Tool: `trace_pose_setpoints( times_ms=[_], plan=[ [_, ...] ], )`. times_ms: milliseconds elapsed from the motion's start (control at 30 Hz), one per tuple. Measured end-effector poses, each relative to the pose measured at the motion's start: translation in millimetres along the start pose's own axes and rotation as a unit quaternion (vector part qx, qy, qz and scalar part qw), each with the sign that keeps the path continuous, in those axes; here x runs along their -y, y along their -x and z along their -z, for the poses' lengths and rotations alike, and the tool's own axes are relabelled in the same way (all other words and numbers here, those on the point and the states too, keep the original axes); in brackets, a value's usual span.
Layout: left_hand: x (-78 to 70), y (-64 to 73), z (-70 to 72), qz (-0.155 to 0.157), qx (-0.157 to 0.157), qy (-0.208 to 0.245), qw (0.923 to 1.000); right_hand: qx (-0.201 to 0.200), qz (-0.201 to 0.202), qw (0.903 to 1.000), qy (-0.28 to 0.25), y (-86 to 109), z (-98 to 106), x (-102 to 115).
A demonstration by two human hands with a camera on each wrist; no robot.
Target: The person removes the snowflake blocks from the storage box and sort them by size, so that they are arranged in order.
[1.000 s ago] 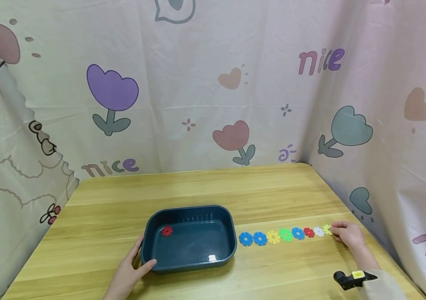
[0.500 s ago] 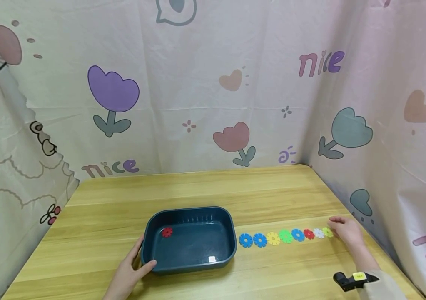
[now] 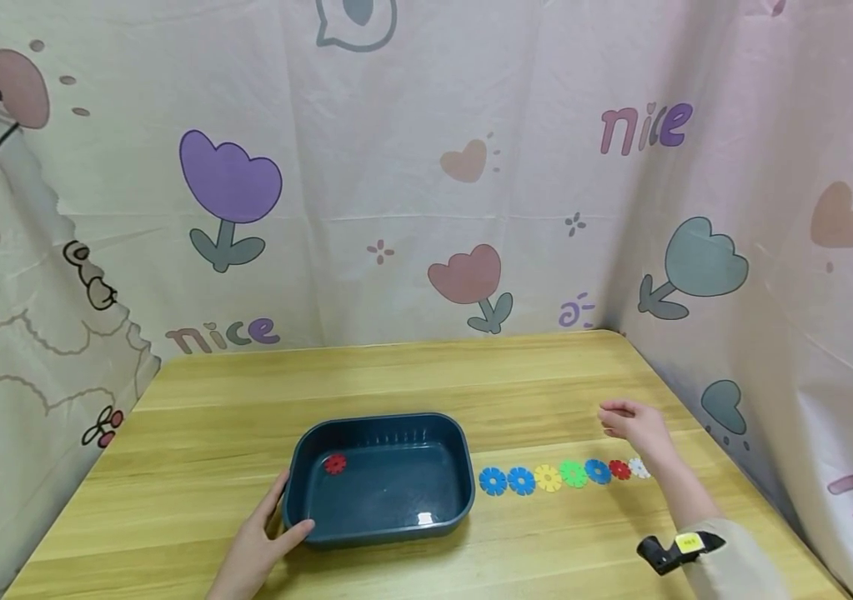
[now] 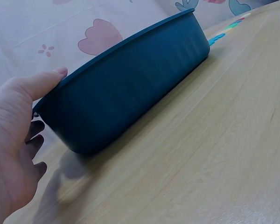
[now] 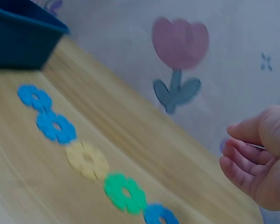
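Observation:
My left hand (image 3: 257, 533) grips the near-left corner of a dark teal plastic tub (image 3: 377, 533), fingertips along its left side and thumb at the front. In the left wrist view that thumb (image 4: 49, 81) lies at the rim. Inside the tub lies one red flower-shaped plastic disc (image 3: 334, 463). My right hand (image 3: 638, 427) hovers over the row of discs, fingers loosely bent; in the right wrist view nothing shows between them. The row runs from a blue disc (image 3: 493, 481) past yellow, green (image 3: 573, 474), blue and red (image 3: 619, 470) to white (image 3: 639, 468); my forearm covers its far end.
The wooden table (image 3: 396, 379) has its back edge against a printed curtain (image 3: 366, 167), which also hangs along both sides. A black wrist camera (image 3: 677, 552) sits on my right sleeve.
My right hand has left the yellow-green disc at the row's right end, lifted and moved left. That disc is now behind the forearm. The left hand and tub have stayed put.

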State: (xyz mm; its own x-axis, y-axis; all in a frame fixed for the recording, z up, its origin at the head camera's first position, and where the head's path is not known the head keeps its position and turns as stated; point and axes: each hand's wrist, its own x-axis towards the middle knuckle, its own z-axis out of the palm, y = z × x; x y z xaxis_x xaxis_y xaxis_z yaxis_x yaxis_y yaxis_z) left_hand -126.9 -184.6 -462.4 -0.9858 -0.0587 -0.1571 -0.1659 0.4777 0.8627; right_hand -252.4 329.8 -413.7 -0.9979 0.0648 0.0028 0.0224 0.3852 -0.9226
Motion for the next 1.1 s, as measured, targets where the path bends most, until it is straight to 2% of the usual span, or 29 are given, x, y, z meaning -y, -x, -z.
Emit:
trace_pose_setpoints(
  times_ms=[200,500,833,1100],
  plan=[
    [-1.6,1.7,0.9,-0.002,-0.003,0.000,1.0000,0.039,0.016,0.9983,-0.041,-3.9,-29,28],
    [-4.3,3.0,0.9,-0.004,-0.002,0.010,0.9999,0.105,0.051,0.9921,-0.045,-9.8,-81,60],
    [-4.8,3.8,0.9,-0.005,-0.001,0.019,0.9998,0.178,0.063,0.9801,-0.061,-4.3,-144,88],
    [-4.2,3.2,0.9,0.000,0.000,0.017,0.9999,0.232,0.080,0.9681,-0.049,2.4,-191,106]
  ],
)
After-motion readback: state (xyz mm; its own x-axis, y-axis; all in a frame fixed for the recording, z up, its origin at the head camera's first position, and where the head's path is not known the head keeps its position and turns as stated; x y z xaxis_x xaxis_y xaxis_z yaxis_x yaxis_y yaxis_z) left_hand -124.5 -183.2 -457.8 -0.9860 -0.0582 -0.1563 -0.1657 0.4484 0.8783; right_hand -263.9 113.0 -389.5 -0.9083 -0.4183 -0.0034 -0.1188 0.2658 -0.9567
